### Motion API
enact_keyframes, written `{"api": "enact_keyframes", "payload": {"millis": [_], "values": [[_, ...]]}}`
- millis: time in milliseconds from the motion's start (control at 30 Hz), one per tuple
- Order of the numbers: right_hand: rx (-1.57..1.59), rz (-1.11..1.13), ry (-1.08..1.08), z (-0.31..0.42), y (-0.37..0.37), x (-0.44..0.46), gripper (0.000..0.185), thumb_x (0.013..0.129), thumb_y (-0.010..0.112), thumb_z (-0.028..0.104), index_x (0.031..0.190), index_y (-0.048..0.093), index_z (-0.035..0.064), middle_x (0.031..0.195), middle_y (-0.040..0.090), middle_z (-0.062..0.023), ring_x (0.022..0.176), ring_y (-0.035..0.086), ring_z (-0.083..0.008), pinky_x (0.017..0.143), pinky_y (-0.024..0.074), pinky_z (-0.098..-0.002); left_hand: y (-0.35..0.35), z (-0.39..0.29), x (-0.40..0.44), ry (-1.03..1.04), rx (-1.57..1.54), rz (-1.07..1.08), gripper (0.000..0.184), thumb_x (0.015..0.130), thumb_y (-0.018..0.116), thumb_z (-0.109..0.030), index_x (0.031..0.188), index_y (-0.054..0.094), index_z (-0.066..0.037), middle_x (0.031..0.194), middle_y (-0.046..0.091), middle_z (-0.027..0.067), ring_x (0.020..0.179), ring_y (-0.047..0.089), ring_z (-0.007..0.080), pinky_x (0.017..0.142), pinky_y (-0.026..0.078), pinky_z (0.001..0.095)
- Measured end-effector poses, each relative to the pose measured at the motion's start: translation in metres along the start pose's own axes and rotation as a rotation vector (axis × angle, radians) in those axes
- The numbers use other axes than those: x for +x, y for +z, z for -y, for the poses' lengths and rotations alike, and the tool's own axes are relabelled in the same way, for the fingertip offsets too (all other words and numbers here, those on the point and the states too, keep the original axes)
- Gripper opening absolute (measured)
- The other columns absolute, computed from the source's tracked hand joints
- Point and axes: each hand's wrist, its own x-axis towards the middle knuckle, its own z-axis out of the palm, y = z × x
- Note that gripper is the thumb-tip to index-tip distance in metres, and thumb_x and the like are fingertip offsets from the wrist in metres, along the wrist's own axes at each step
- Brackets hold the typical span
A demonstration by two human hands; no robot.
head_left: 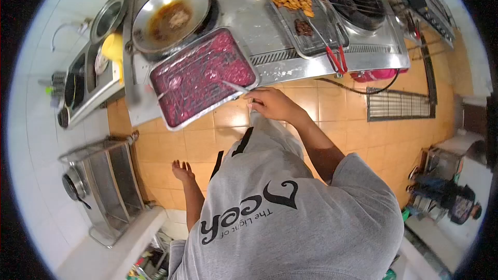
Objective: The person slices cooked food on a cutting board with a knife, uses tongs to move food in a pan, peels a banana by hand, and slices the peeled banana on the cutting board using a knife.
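A metal tray (202,79) of dark pink-red food sits at the front edge of the steel stove counter, its near corner jutting past the edge. My right hand (267,102) is closed round the handle of a metal utensil (233,86), whose far end rests in the food. A second utensil (168,88) lies at the tray's left side. Lower left, away from the counter, my left hand (183,170) hangs over the floor with its fingers apart and holds nothing.
Behind the tray stands a wok (171,18) with brown oil. Another tray (327,33) holds fried pieces and red-handled tongs (334,59). A round grill (350,0) is at the back right. A yellow jug (112,46) stands left; a person (459,197) is far right.
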Motion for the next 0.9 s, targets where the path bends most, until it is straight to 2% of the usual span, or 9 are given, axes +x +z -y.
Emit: {"api": "enact_keyframes", "payload": {"millis": [67, 100, 167, 333, 433, 567, 667, 767, 900], "values": [[0.052, -0.049, -0.156, -0.003, 0.001, 0.006, 0.017, 0.082, 0.065, 0.021, 0.087, 0.065, 0.0042, 0.083, 0.061, -0.013, 0.08, 0.061, -0.0326, 0.072, 0.0476, -0.0415, -0.004, 0.012, -0.013, -0.002, 0.019, -0.023, 0.043, 0.087, 0.051, -0.036, 0.122, 0.051, -0.011, 0.131, 0.048, 0.0022, 0.101, 0.049, 0.0216, 0.081, 0.045, 0.0361], [-0.079, 0.012, -0.12, 0.013, 0.001, -0.037, 0.017, 0.082, 0.065, 0.021, 0.085, 0.065, 0.0041, 0.081, 0.06, -0.0126, 0.078, 0.06, -0.0321, 0.071, 0.0474, -0.0412, -0.027, 0.087, -0.041, -0.112, -0.003, 0.038, 0.039, 0.088, 0.051, -0.034, 0.119, 0.053, -0.011, 0.128, 0.05, 0.0026, 0.099, 0.05, 0.0214, 0.08, 0.046, 0.0354], [-0.087, 0.055, -0.187, 0.028, 0.021, -0.039, 0.016, 0.082, 0.064, 0.02, 0.081, 0.064, 0.004, 0.076, 0.057, -0.0117, 0.075, 0.059, -0.0311, 0.069, 0.0469, -0.0404, -0.055, 0.086, -0.053, -0.054, 0.027, 0.08, 0.033, 0.089, 0.05, -0.031, 0.114, 0.057, -0.009, 0.122, 0.054, 0.0033, 0.095, 0.051, 0.021, 0.079, 0.046, 0.0342], [-0.028, 0.093, -0.236, 0.042, 0.05, -0.054, 0.013, 0.078, 0.068, 0.017, 0.078, 0.065, 0.0044, 0.074, 0.056, -0.0107, 0.072, 0.059, -0.0264, 0.066, 0.0469, -0.0367, -0.116, 0.137, -0.071, -0.125, 0.17, 0.1, 0.023, 0.081, 0.072, -0.029, 0.089, 0.062, -0.011, 0.087, 0.058, 0.0004, 0.08, 0.052, 0.0145, 0.058, 0.046, 0.0264], [-0.003, 0.134, -0.281, 0.044, 0.063, -0.065, 0.012, 0.076, 0.07, 0.016, 0.077, 0.065, 0.0042, 0.073, 0.056, -0.0101, 0.071, 0.059, -0.0249, 0.064, 0.0465, -0.0356, -0.152, 0.163, -0.068, -0.12, 0.245, 0.09, 0.024, 0.079, 0.074, -0.029, 0.09, 0.062, -0.011, 0.083, 0.055, -0.0007, 0.079, 0.052, 0.0146, 0.058, 0.046, 0.027], [-0.004, 0.194, -0.292, 0.046, 0.065, -0.064, 0.012, 0.077, 0.07, 0.015, 0.077, 0.065, 0.0033, 0.073, 0.057, -0.0103, 0.071, 0.059, -0.0249, 0.064, 0.0464, -0.0355, -0.168, 0.176, -0.084, -0.017, 0.183, 0.14, 0.024, 0.086, 0.064, -0.027, 0.096, 0.063, -0.005, 0.099, 0.063, 0.004, 0.085, 0.059, 0.0198, 0.058, 0.047, 0.0314], [-0.045, 0.169, -0.234, 0.046, 0.06, -0.059, 0.012, 0.078, 0.069, 0.014, 0.076, 0.065, 0.0027, 0.074, 0.058, -0.0103, 0.071, 0.059, -0.0248, 0.064, 0.0466, -0.0353, -0.184, 0.22, -0.039, -0.211, 0.065, 0.129, 0.025, 0.091, 0.052, -0.022, 0.101, 0.064, -0.003, 0.11, 0.064, 0.0062, 0.088, 0.062, 0.0213, 0.058, 0.047, 0.0358], [-0.036, 0.064, -0.338, 0.041, 0.05, -0.058, 0.016, 0.082, 0.067, 0.017, 0.074, 0.064, 0.0036, 0.069, 0.054, -0.0068, 0.063, 0.053, -0.0186, 0.055, 0.041, -0.0311, -0.193, 0.275, 0.016, 0.195, 0.446, 0.351, 0.028, 0.093, 0.045, -0.019, 0.104, 0.064, -0.001, 0.107, 0.066, 0.0088, 0.085, 0.063, 0.0213, 0.055, 0.044, 0.0324], [-0.068, 0.082, -0.2, 0.023, 0.031, -0.063, 0.014, 0.08, 0.064, 0.015, 0.074, 0.063, 0.0023, 0.071, 0.058, -0.0124, 0.07, 0.058, -0.0296, 0.064, 0.0459, -0.0378, -0.169, 0.261, 0.017, 0.212, 0.476, 0.5, 0.037, 0.096, 0.045, -0.032, 0.093, 0.065, 0.0, 0.087, 0.069, 0.0106, 0.063, 0.057, 0.0141, 0.05, 0.041, 0.0224]]}}
